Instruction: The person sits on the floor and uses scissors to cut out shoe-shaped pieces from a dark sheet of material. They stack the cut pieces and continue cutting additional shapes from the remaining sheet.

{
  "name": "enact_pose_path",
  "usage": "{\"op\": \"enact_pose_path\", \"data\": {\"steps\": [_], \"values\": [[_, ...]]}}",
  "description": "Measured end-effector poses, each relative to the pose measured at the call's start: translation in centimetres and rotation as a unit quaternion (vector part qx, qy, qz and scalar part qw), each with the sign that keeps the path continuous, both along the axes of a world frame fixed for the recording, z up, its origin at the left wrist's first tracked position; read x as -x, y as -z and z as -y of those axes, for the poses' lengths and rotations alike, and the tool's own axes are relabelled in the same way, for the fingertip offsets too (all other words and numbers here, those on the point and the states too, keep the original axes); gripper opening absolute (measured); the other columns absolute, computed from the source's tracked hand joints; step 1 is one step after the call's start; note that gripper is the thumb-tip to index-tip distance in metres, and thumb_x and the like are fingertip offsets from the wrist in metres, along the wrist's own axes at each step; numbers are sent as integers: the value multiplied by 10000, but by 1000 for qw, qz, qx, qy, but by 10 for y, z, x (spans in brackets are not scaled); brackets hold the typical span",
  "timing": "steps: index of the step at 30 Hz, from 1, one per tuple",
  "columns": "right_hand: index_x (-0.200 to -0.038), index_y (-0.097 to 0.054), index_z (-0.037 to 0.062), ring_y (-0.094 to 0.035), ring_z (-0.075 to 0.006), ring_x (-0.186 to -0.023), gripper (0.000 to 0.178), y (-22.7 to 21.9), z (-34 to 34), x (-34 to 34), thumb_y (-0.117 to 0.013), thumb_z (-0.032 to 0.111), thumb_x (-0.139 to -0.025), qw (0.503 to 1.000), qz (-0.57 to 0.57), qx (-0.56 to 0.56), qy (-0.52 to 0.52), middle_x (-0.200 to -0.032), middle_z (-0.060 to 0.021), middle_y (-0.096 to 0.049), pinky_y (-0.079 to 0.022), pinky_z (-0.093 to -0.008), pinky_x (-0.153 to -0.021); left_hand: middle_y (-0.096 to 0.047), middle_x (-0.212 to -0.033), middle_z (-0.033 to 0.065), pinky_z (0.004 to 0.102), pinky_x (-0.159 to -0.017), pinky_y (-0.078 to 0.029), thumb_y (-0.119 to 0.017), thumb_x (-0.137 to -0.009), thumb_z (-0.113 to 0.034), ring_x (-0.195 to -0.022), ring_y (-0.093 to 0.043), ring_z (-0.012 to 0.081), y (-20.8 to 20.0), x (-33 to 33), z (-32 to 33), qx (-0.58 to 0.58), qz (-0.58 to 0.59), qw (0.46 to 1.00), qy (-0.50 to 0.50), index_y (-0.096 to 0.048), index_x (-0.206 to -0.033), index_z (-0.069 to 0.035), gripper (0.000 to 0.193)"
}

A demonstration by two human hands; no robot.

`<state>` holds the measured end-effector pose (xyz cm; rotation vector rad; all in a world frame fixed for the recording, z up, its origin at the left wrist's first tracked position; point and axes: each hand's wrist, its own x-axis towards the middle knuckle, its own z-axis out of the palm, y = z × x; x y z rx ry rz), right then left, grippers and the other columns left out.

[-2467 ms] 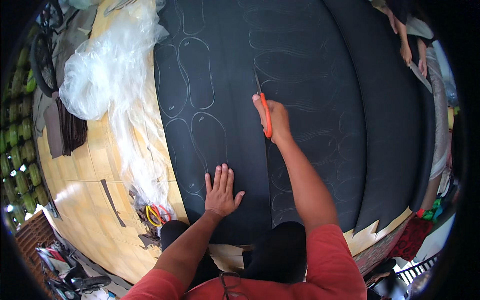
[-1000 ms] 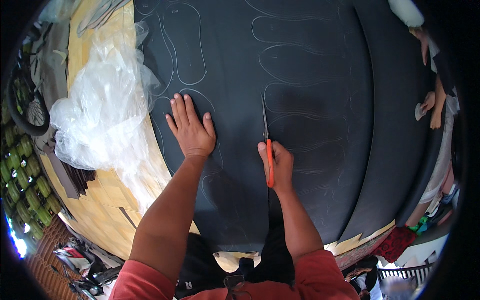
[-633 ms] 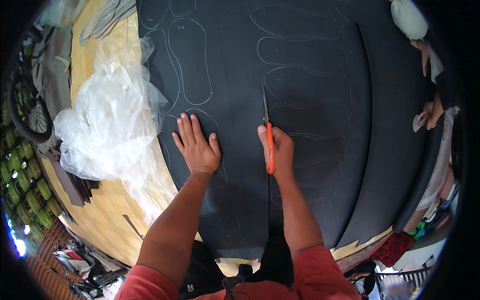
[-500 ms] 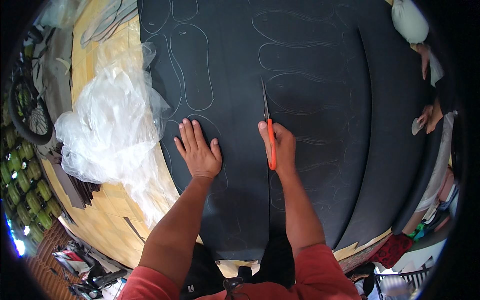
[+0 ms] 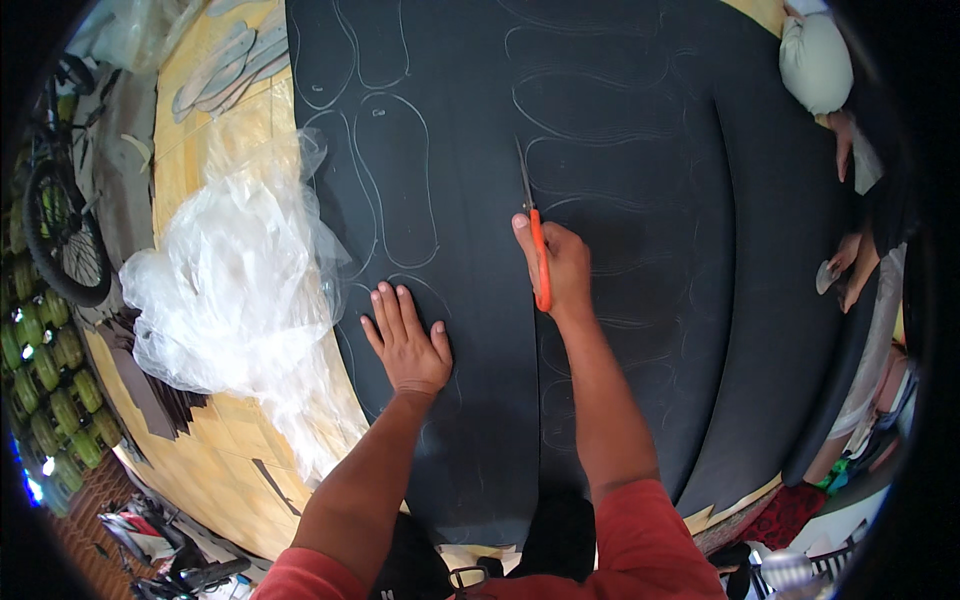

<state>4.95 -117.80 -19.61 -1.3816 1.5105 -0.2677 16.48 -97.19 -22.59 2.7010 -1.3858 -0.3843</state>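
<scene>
A black sheet (image 5: 465,250) lies before me, marked with pale sole-shaped outlines. My left hand (image 5: 408,345) rests flat on its left part, fingers spread, over one of the outlines. In my right hand (image 5: 560,262) is a pair of scissors (image 5: 541,265) with orange handles, its blades pointing away from me. The blades are at the sheet, left of a column of sideways outlines. From the scissors back toward me runs a cut line. Whether the blades are parted is too fine to tell.
Crumpled clear plastic (image 5: 235,280) lies left of the sheet on a yellowish tiled surface. Grey sole-shaped pieces (image 5: 230,75) sit at the far left, near a bicycle wheel (image 5: 65,235). Beyond the sheet's right side are another person's hand (image 5: 843,145) and bare feet (image 5: 858,270).
The scissors in my right hand have advanced farther along the sheet, and the cut line behind them is longer. My left hand stays flat. The whole view has shifted slightly.
</scene>
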Motion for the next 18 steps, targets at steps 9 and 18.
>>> {"op": "enact_pose_path", "data": {"steps": [9,18], "values": [[-532,-430,69,-454,-148,-465,651,-2,41,-35,-606,565,-916,999,7,-24,27,-483,-42,-457,-393,-351,-486,-159,-1606,228,569,-1186,-33,-428,-944,-350,-1505,-100,374,-3,-1,0,-11,-11,1000,3,-242,-1514,32,711],[-522,-467,47,-489,-188,-461,663,-5,84,-66,-593,565,-915,999,18,31,21,-467,-67,-472,-419,-363,-511,-170,-1605,224,584,-1186,-31,-440,-940,-392,-1503,-110,369,-4,-2,0,-20,-19,1000,-3,-266,-1506,35,730]]}}
